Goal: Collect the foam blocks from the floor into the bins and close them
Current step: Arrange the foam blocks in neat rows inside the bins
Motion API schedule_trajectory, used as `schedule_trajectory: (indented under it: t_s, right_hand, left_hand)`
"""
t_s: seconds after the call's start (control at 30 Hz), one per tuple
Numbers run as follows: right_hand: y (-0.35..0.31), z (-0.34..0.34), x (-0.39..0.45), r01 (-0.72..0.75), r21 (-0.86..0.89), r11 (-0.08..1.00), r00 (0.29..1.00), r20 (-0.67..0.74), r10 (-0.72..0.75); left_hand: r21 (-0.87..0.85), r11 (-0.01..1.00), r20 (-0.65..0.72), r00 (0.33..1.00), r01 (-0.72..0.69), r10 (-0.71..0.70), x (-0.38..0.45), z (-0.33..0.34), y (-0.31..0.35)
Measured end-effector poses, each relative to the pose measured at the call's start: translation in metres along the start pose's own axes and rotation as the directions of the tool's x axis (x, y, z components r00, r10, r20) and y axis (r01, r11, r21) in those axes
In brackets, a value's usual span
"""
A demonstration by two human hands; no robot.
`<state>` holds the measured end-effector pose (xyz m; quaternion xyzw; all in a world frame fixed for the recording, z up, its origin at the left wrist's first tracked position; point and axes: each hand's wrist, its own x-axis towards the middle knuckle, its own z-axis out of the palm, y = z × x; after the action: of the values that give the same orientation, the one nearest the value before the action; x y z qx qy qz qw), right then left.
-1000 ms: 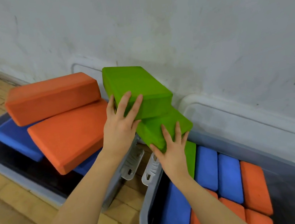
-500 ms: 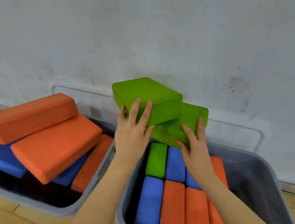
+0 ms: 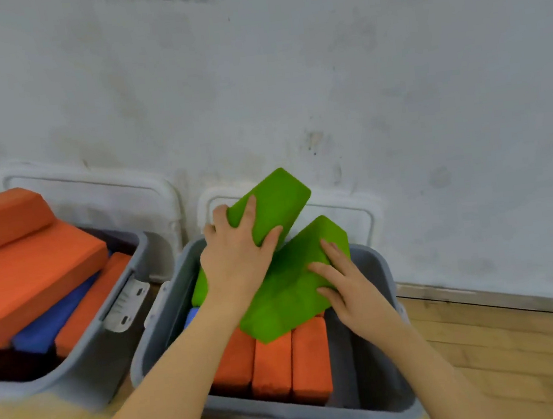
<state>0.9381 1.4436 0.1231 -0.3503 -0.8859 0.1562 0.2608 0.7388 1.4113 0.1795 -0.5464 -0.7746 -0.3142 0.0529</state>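
Head camera looks steeply down, close over the bins [image 3: 374,267], seemingly facing the wall [image 3: 321,66].

You get soft, even light with no glare and only faint shadows inside the bins [image 3: 374,267]. The picture is slightly smeared throughout, and the floor line [image 3: 485,299] bends near the wide-angle edges.

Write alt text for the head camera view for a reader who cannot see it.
Two bare hands lower green foam blocks into a grey bin of orange blocks: the left hand grips the upper green block, the right hand rests on the lower green block. A second bin stands left.
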Motion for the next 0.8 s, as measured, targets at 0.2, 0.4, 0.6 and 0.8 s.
schedule_trajectory:
  t_s: [0.2, 0.4, 0.6, 0.8]
  right_hand:
    - [-0.008, 0.006, -0.004, -0.157, 0.177, 0.972, 0.987, -0.010, 0.161]
    - [-0.023, 0.016, 0.015, -0.287, 0.006, 0.958, 0.930, -0.238, 0.280]
    - [-0.031, 0.016, 0.025, -0.337, 0.151, 0.929, 0.932, -0.086, 0.352]
    - [-0.035, 0.018, 0.033, -0.445, 0.133, 0.886, 0.886, -0.077, 0.457]
  left_hand:
    - [0.113, 0.987, -0.007, 0.994, 0.111, -0.111, -0.021, -0.001, -0.001]
    - [0.039, 0.999, 0.116, 0.993, 0.013, -0.018, -0.033, 0.009, -0.025]
    - [0.023, 0.986, 0.149, 0.976, -0.166, 0.160, -0.030, 0.013, -0.044]
    - [0.007, 0.981, 0.333, 0.926, -0.192, 0.178, -0.020, 0.011, -0.057]
